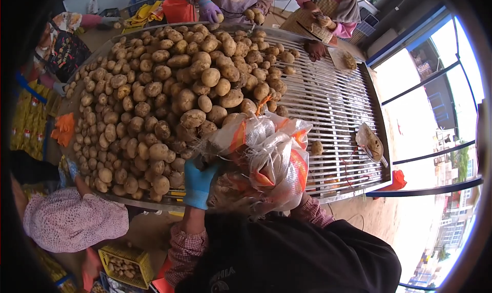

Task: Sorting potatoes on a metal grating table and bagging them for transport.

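Observation:
A crumpled woven plastic sack (282, 166), white with orange stripes, is held up over the near edge of the slatted metal table (330, 100). My left hand (200, 183), in a blue glove, grips the sack's left side; part of its fingers is hidden by the sack. Behind the sack's lower right side my right hand is out of sight, and only its checked sleeve shows. Just beyond the sack lies a large heap of soil-dusted potatoes (161, 89). One loose potato (316, 147) rests on the slats right of the sack.
Two scoops (369, 145) (342, 59) lie along the table's right side. Orange cloth (63, 129) sits by the left edge. Co-workers stand around the far and left sides; one gloved hand (209, 10) holds a potato. A yellow crate (125, 266) with potatoes stands on the floor.

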`<action>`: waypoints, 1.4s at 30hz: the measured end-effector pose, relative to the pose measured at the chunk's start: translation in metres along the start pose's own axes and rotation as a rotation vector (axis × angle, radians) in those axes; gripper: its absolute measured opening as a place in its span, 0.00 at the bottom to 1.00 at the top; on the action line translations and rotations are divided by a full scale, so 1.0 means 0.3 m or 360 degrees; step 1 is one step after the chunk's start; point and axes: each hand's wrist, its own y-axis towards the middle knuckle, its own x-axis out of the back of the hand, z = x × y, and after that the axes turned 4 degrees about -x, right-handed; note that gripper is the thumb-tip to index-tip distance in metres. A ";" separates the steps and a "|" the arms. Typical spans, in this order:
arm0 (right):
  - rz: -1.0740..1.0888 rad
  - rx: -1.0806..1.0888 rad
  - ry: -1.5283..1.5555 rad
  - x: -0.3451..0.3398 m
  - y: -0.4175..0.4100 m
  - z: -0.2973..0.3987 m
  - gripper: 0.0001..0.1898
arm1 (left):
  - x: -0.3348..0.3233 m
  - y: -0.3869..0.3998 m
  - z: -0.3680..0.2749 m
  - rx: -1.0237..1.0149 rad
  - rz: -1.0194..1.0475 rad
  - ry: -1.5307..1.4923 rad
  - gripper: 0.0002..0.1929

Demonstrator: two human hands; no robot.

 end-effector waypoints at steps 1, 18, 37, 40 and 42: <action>-0.0015 0.0022 -0.0049 0.000 0.007 0.006 0.31 | 0.006 -0.011 0.016 0.0116 -0.0064 -0.0160 0.13; -0.0311 0.0332 -0.0285 0.230 0.140 0.064 0.29 | 0.147 -0.050 0.018 0.0278 -0.0935 -0.0765 0.11; -0.0024 0.0567 -0.0474 -0.077 0.523 0.224 0.29 | 0.324 -0.509 0.387 0.0532 -0.0931 -0.0353 0.19; 0.0263 0.0282 -0.0414 -0.246 0.590 0.115 0.21 | 0.330 -0.535 0.439 0.0610 -0.0867 -0.0261 0.14; 0.0408 0.0595 -0.0933 -0.350 0.649 -0.010 0.28 | 0.340 -0.548 0.469 0.0533 -0.0796 0.0554 0.13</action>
